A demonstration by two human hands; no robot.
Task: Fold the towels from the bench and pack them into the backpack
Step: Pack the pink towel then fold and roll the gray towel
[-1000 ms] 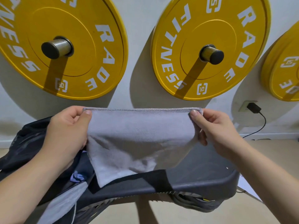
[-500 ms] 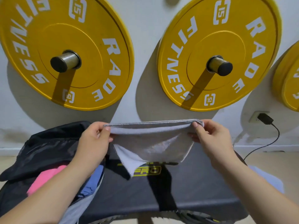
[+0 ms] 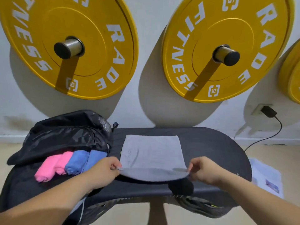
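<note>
Two near corners of the grey towel [image 3: 152, 155] are pinched, one by the left hand [image 3: 103, 171] and one by the right hand [image 3: 203, 171]. That edge is lifted slightly while the rest lies flat on the tabletop [image 3: 219, 151]. If the hands carry the edge forward unevenly, the fold will likely land skewed, and a loose pinch could drop a corner and bunch the cloth. The open backpack [image 3: 65, 132] sits just beside the towel, with pink towels [image 3: 52, 168] and blue towels [image 3: 82, 161] in its mouth. A wide sweep of the left arm could drag them out.
</note>
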